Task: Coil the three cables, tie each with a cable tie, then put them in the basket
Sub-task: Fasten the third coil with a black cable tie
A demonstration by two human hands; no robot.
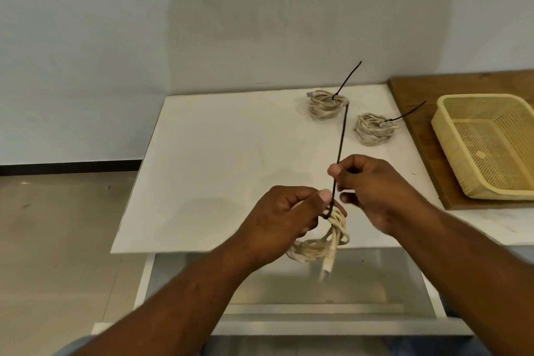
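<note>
"Three cables to bundle. What is the setting?"

"Broad white flat counter. At its right, on a brown wooden board, sits a pale yellow perforated plastic basket with nothing inside, probably kept for the finished bundles."

"And the cables?"

"Two beige coils lie on the counter beside the board: the far coil and the near coil. Each is cinched with a black tie, tail sticking up. The third coil hangs above the counter's near edge."

"Held how?"

"The left hand grips its top, keeping the loops together. The right hand pinches a long thin black cable tie, seemingly pulling it tight."
</note>
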